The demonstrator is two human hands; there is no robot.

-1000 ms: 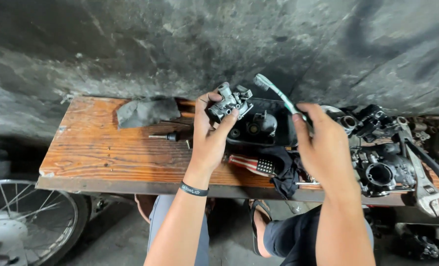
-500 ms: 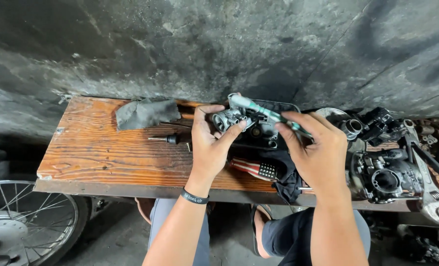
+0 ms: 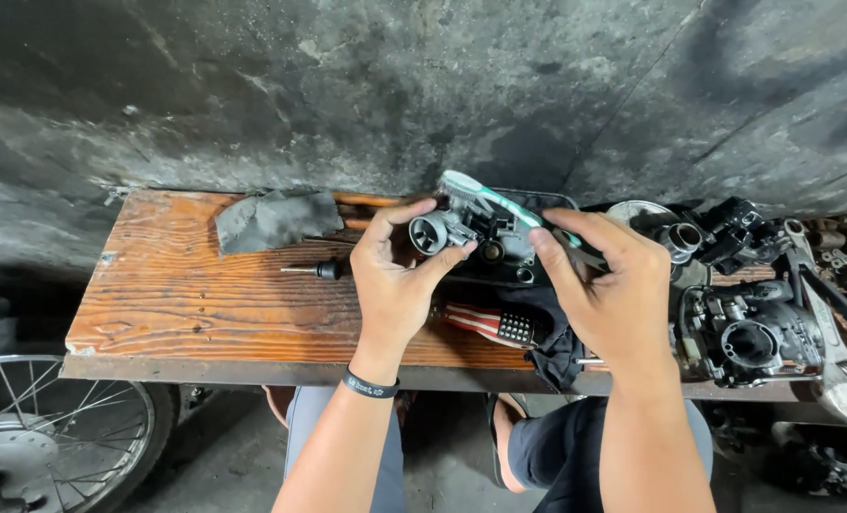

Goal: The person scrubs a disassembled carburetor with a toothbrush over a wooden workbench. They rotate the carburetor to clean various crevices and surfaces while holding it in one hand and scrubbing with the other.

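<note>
Slippage risk: left hand (image 3: 397,285) grips the carburetor (image 3: 461,228) by fingertips only while right hand (image 3: 606,285) clasps the toothbrush (image 3: 485,197); hard brushing could drop it onto the table (image 3: 186,304).

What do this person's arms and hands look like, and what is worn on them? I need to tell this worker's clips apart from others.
Both forearms are bare, with no sleeves in view, and neither hand wears a glove. The left hand has a thin black wristband with small light markings around the wrist. The right hand shows no band, watch or ring that I can make out.
</note>
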